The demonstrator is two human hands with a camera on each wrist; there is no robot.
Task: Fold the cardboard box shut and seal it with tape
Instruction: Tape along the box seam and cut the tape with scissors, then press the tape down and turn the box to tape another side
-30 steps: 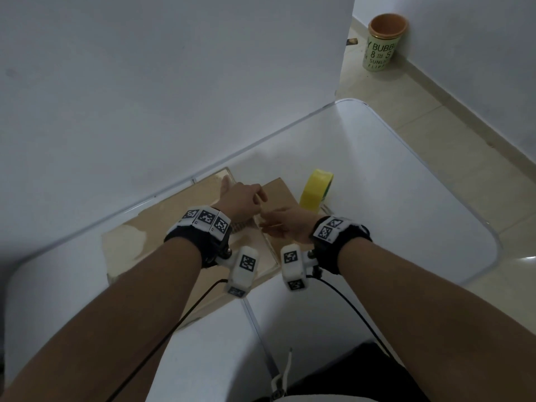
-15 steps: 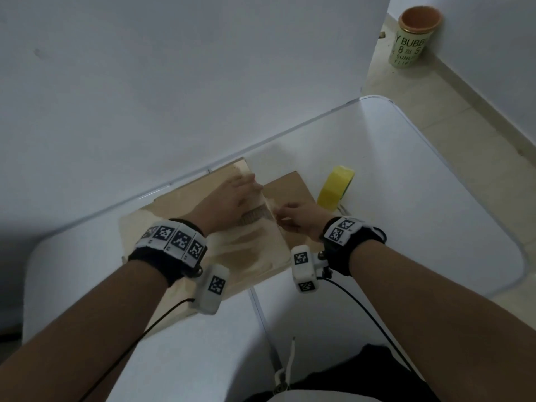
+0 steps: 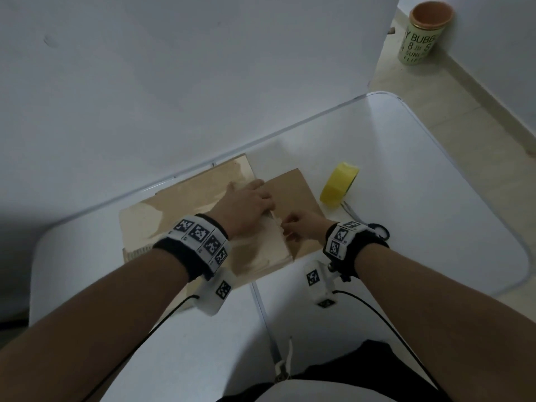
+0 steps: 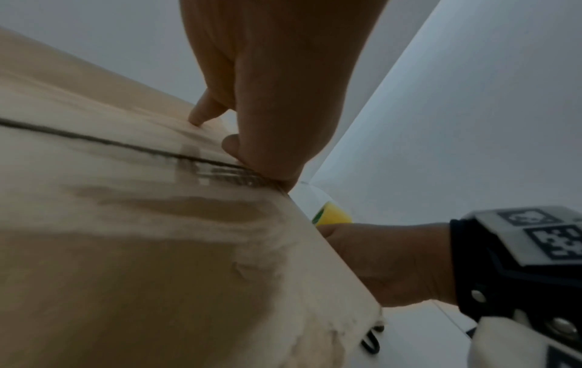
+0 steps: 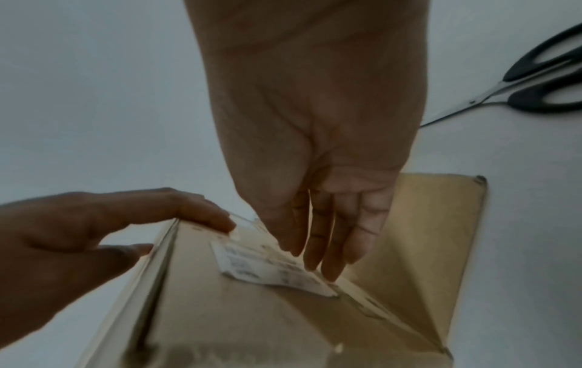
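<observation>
Folding stage only: flat brown cardboard box (image 3: 203, 227) on white table (image 3: 406, 213), left hand (image 3: 246, 207) flat, fingers straight, pressing its panel, right hand (image 3: 301, 227) fingers straight at the side flap; yellow tape roll (image 3: 339, 184) just right of box, untouched, sealing not started.
</observation>
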